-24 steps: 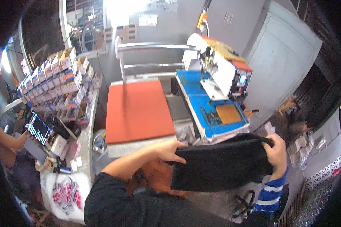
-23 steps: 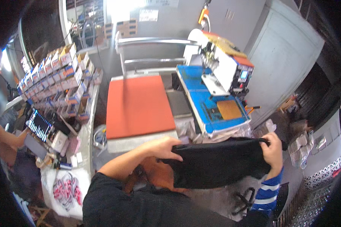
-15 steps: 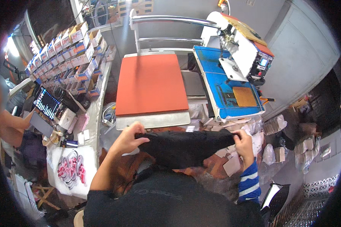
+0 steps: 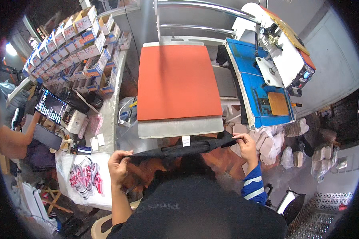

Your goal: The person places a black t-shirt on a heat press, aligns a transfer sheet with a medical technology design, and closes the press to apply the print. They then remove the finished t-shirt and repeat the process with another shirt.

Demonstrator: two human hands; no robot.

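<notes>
Two ends pinched: our left hand and right hand are stretching the black garment at 6 o'clock of the red pad; it's now turning edge-on, exposing its white label.

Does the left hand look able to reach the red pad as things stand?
Probably yes: the left hand grips one end of the black garment, but the red pad lies just ahead, uncovered.

Open-topped white-and-blue cardboard boxes stand in tiers at left, opposite a tall, flat, pale-grey panel at right.
</notes>
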